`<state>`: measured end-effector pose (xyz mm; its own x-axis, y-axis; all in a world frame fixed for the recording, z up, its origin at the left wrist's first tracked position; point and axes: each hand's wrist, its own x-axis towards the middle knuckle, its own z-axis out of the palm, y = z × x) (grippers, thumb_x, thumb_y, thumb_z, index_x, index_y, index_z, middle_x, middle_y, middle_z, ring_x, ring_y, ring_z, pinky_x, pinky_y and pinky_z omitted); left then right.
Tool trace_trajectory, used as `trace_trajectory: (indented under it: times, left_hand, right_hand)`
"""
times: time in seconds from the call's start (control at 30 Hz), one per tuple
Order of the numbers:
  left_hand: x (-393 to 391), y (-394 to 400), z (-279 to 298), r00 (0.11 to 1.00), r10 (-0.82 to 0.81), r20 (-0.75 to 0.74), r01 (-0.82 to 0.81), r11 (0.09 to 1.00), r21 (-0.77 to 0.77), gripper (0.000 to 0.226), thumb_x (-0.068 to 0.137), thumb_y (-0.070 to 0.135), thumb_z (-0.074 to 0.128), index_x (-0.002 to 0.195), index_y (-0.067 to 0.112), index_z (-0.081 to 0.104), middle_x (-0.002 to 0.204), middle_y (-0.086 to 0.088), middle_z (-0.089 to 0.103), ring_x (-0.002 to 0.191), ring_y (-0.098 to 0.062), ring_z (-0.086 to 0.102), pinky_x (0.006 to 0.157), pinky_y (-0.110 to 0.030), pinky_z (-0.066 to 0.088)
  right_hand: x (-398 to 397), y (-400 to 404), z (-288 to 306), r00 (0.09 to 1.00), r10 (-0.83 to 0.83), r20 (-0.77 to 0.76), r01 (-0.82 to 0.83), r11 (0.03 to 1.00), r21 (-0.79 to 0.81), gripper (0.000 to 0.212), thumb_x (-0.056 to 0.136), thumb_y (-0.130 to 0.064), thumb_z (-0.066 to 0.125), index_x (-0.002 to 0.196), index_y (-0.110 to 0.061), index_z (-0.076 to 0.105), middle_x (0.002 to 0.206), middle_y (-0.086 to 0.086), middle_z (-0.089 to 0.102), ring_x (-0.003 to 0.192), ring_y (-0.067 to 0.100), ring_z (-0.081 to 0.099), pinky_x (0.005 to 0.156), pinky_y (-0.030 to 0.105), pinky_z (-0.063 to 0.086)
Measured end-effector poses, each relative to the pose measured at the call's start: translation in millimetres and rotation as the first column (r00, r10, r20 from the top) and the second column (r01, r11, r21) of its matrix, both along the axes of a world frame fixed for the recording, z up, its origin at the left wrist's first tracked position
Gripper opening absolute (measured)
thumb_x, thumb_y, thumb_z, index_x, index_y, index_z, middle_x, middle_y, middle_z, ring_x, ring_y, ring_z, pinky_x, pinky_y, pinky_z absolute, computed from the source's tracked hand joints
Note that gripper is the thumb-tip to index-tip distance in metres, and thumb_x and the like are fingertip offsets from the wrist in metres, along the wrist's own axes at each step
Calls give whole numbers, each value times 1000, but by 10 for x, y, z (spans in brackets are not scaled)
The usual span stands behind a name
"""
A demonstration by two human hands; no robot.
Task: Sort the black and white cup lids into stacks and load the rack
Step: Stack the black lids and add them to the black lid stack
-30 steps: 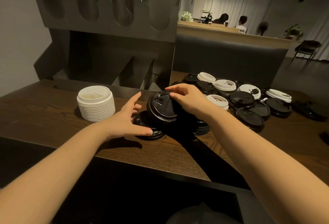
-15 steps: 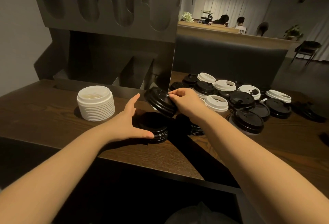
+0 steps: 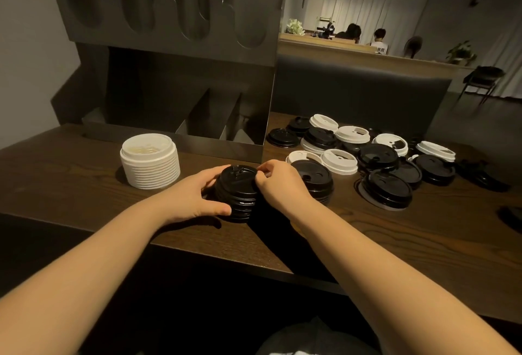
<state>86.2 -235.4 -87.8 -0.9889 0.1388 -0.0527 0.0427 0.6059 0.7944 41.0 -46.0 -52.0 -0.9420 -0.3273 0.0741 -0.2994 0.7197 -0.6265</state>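
A person's two bare forearms reach over a dark wooden counter [image 3: 84, 185]. The left hand [image 3: 195, 196] curls round the near side of a short stack of black plastic cup lids [image 3: 238, 196], thumb against its lower rim. The right hand [image 3: 279, 182] pinches the top lid's edge in a fingertip grip on the stack's right side. Left of them stands a taller stack of white plastic cup lids [image 3: 150, 161], well apart from the hands. To the right, a loose scatter of black and white lids [image 3: 375, 157] lies on the counter, some overlapping. Behind the stacks sits a dark metal rack [image 3: 169, 29]: scalloped slots above, divided lower compartments too shadowed to show any contents.
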Motion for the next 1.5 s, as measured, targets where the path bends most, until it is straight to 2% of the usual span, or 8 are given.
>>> trace_trajectory:
  times: [0.13,0.27,0.5,0.6,0.73,1.2,1.37,1.5]
  left_hand:
    - [-17,97,23,998,60,2,-60,998,29,93,69,90,32,144,34,36,138,15,42,132,-11,35,106,-33,30]
    - [-102,119,-49,987,160,10,-160,983,92,44,99,50,35,132,27,54,127,9,60,122,-12,53,106,-35,38]
    - [-71,181,-63,979,178,-104,-165,978,127,36,102,30,39,137,37,41,147,5,38,135,-17,36,107,-31,32]
    - [-73,150,-47,974,185,-134,-153,964,215,29,100,26,46,115,49,49,148,7,38,135,-16,37,111,-36,35]
    - [-75,198,-67,955,254,-155,-201,934,295,25,99,24,48,110,46,55,129,8,53,123,-14,49,105,-38,43]
    - [-1,336,29,966,245,-88,-231,962,147,40,104,37,28,140,29,45,146,-1,44,132,-20,41,101,-28,31]
    - [11,320,-20,960,262,-95,-252,962,105,40,104,39,28,139,31,45,146,-1,44,133,-20,41,101,-28,30]
    - [61,377,2,886,433,-165,-363,870,333,44,104,40,22,141,29,44,146,1,43,136,-21,38,105,-31,25]
  right_hand:
    - [31,9,-15,999,15,-28,-14,1000,15,32,99,-26,46,125,-12,57,120,7,63,110,21,58,95,36,49]
    - [55,-9,-30,999,18,-45,-18,1000,-5,32,98,-27,45,125,-15,58,120,4,63,109,18,58,92,33,50]
    - [-5,-32,-36,1000,22,9,-22,999,-48,31,97,-27,46,121,-15,63,115,4,65,104,18,60,91,34,51]
    - [0,-41,-56,997,20,71,-11,992,-124,30,99,-26,45,119,-13,62,112,5,66,101,17,61,90,33,51]
    - [27,-31,-81,995,8,97,7,988,-155,31,100,-26,43,120,-12,62,110,6,66,102,17,60,91,32,50]
    - [281,-2,-264,990,-80,114,117,921,-371,32,100,-31,41,119,-12,60,111,4,63,98,12,55,78,23,40]
    - [357,37,-314,998,-36,42,50,925,-378,38,101,-33,39,131,-15,55,128,2,58,115,13,52,91,21,36]
    - [365,57,-313,1000,-10,-1,9,899,-437,45,103,-33,32,144,-15,41,146,2,44,135,14,38,109,25,26]
